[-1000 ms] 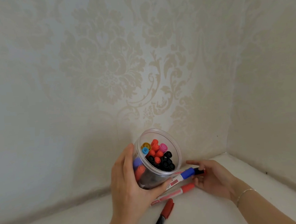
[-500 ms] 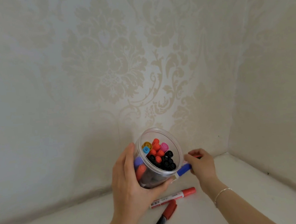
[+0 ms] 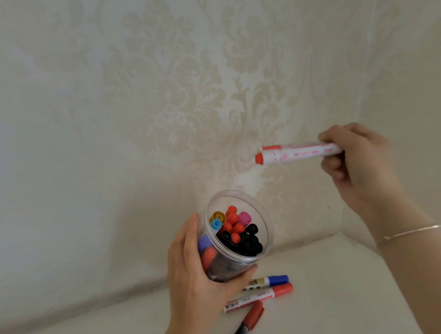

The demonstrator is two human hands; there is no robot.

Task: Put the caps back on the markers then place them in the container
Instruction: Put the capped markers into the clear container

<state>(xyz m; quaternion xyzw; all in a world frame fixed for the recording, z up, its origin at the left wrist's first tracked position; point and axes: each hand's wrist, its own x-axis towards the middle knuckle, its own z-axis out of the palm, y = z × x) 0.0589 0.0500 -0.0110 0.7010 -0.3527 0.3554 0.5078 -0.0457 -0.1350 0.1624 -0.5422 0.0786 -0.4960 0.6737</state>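
Three markers (image 3: 268, 281) wait on the desk (image 3: 328, 302). Your right hand (image 3: 357, 162) fingers pinch a red marker (image 3: 296, 153); your left hand (image 3: 195, 267) wraps the tub (image 3: 238, 233). Tip it, pens might spill.

Printing shows on the marker labels (image 3: 252, 298), but it is too small to read.

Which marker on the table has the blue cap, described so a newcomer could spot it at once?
Start at the clear container held in the left hand. Just right of that hand's thumb, three markers lie on the white table. The blue-capped marker is the one nearest the wall, above the red-capped white marker and the dark marker; it alone has a blue cap.
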